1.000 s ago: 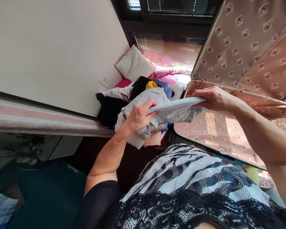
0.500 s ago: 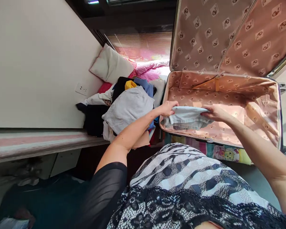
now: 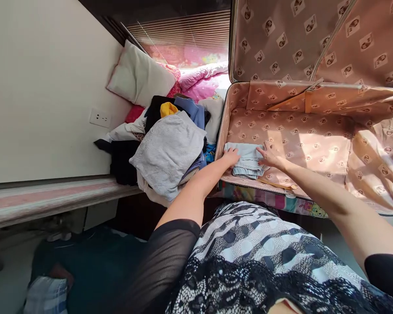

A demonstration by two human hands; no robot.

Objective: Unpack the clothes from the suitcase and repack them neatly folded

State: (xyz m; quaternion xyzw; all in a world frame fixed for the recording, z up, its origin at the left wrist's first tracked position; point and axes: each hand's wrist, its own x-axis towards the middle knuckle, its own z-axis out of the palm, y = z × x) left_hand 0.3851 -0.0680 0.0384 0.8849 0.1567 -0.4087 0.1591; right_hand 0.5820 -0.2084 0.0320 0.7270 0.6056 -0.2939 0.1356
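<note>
Sunlight comes through a slatted blind beside a pale wall, with a pillow propped in the corner. An open suitcase with a patterned pink lining holds the folded pale-blue garment, lying flat at its left end. The left hand touches the garment's left edge; whether its grip pinches the cloth, I cannot tell. The right hand has its grip spread at the right edge. Left of the suitcase, a grey garment tops a clothes heap.

hands: 2 | suitcase: 1 | pale-blue clothing bundle: 1 | yellow cloth: 1 | wall socket: 1
</note>
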